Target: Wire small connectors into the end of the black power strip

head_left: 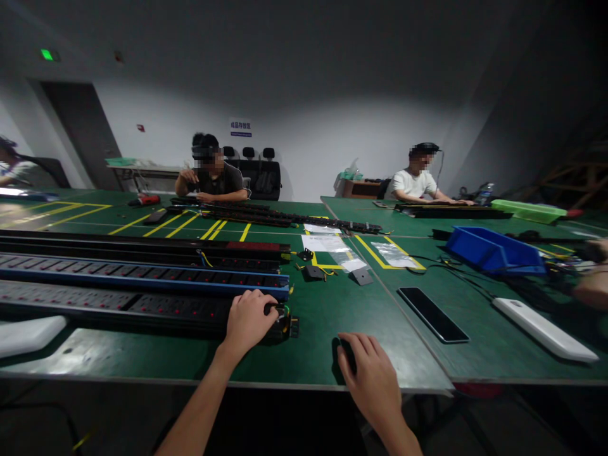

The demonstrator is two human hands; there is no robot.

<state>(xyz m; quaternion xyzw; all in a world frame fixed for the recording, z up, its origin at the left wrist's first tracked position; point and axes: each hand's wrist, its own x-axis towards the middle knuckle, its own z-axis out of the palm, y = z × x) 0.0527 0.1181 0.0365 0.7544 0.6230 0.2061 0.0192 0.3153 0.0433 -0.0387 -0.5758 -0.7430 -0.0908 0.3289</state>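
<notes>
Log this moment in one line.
left hand: on nearest black strip, right end | right hand: loosely curled over table | phone: right of right hand

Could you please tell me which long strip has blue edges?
The second strip, directly behind the front strip under the left hand; only it shows blue.

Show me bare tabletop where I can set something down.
Bare green tabletop lies between the nearest long strip and the right hand, and between that hand and the phone. It's crowded left, among the strips, and right, around the blue bin.
</notes>
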